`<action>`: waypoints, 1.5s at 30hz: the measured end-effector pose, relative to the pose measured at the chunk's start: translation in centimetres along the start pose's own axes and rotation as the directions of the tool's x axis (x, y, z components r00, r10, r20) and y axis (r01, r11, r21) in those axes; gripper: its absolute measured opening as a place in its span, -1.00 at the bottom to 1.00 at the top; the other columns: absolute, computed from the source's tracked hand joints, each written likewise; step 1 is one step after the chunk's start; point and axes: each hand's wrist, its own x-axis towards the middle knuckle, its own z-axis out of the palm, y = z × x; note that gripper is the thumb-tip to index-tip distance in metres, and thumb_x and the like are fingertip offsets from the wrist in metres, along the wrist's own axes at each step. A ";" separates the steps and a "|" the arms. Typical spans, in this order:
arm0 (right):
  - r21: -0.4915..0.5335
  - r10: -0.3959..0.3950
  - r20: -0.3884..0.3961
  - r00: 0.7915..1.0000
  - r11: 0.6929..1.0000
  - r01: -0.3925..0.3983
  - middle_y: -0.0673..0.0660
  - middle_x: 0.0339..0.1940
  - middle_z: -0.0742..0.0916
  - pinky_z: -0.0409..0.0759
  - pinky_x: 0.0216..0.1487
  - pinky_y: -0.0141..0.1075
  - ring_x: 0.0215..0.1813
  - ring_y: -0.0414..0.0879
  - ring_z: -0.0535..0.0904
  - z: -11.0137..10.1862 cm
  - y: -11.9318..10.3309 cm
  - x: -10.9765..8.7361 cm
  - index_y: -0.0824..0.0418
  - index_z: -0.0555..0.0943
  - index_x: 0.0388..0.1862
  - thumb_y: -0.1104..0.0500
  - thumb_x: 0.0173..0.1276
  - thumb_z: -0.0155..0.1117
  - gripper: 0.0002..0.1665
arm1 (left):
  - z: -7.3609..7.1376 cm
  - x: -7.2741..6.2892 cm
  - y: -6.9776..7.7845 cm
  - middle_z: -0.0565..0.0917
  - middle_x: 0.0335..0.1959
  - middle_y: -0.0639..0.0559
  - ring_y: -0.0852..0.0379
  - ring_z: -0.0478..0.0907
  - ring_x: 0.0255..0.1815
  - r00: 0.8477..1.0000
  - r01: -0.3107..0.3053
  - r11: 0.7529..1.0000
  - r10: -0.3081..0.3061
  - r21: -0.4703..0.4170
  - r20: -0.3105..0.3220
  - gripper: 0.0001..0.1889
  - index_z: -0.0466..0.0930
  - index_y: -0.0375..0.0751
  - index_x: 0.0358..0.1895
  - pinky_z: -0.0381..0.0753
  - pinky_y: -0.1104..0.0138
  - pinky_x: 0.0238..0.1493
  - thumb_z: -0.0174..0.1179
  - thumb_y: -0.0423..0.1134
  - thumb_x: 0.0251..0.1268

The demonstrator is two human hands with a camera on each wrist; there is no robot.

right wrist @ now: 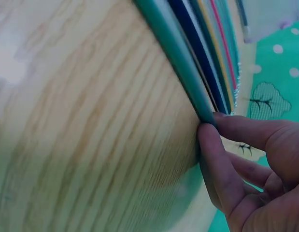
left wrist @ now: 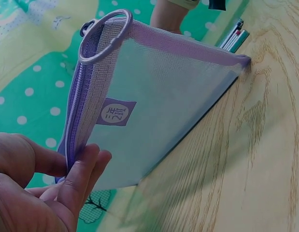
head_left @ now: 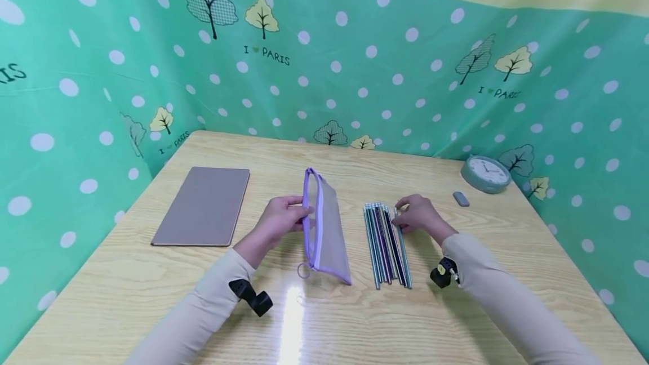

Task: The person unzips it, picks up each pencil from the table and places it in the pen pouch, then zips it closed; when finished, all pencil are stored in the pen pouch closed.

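In the head view my left hand (head_left: pixel 278 219) pinches the zippered top edge of a translucent mesh pencil pouch (head_left: pixel 333 230) with purple trim. The pouch stands tilted on its side, its mouth parted toward the left hand. A ring hangs at the zipper end (left wrist: pixel 106 41), and a purple label (left wrist: pixel 118 112) shows on the mesh. Right of the pouch lies a row of several pencils (head_left: pixel 381 244) in teal, dark blue and other colours. My right hand (head_left: pixel 418 214) pinches the far end of the rightmost teal pencil (right wrist: pixel 176 55) between thumb and fingers.
A grey-brown notebook (head_left: pixel 203 207) lies at the left of the wooden table (head_left: pixel 431 325). Toward the back right are a small grey eraser-like block (head_left: pixel 461 199) and a round blue-green clock (head_left: pixel 485 174). A green dotted curtain (head_left: pixel 355 72) surrounds the table's back and sides.
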 end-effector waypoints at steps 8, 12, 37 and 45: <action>0.128 -0.022 0.035 0.999 0.992 0.018 0.42 -0.11 0.75 0.84 -0.26 -0.20 -0.37 -0.07 0.75 -0.3 -0.4 -0.2 0.54 0.45 0.37 0.37 0.34 0.29 -0.38 | -0.2 -0.1 -0.2 0.72 0.02 -0.42 0.09 0.78 -0.32 1.000 0.012 1.000 -0.012 0.015 -0.022 -0.54 0.46 -0.54 0.35 0.83 0.28 -0.13 0.22 -0.44 0.45; 0.332 -0.041 0.026 0.999 0.943 0.030 0.42 -0.06 0.76 0.84 -0.16 -0.21 -0.33 -0.14 0.75 -1.7 -0.6 -0.7 0.55 0.30 0.48 0.38 0.43 0.23 -0.31 | -0.3 -0.1 -0.1 0.73 0.02 -0.42 0.11 0.78 -0.33 1.000 0.011 1.000 -0.011 0.009 -0.021 -0.54 0.46 -0.54 0.34 0.83 0.29 -0.13 0.22 -0.44 0.45; 0.854 -0.153 -0.347 0.925 0.357 0.379 -0.03 -0.28 0.84 0.80 -0.10 -0.37 -0.25 -0.19 0.79 0.6 -10.5 -4.4 0.28 0.31 0.51 0.39 0.54 0.18 -0.39 | 0.6 -0.4 0.1 0.77 -0.08 -0.35 0.12 0.76 -0.33 1.000 -0.019 1.000 0.019 0.012 0.021 -0.58 0.51 -0.55 0.30 0.83 0.25 -0.09 0.20 -0.44 0.45; 0.760 -0.216 -0.498 0.840 0.358 0.543 -0.08 -0.28 0.84 0.83 -0.15 -0.27 -0.23 -0.12 0.81 3.0 -12.1 -4.8 0.29 0.40 0.45 0.48 0.48 0.20 -0.41 | 0.6 -0.4 0.5 0.79 -0.14 -0.31 0.20 0.72 -0.43 1.000 -0.023 1.000 0.023 -0.007 0.003 -0.55 0.46 -0.58 0.33 0.83 0.29 -0.15 0.20 -0.46 0.44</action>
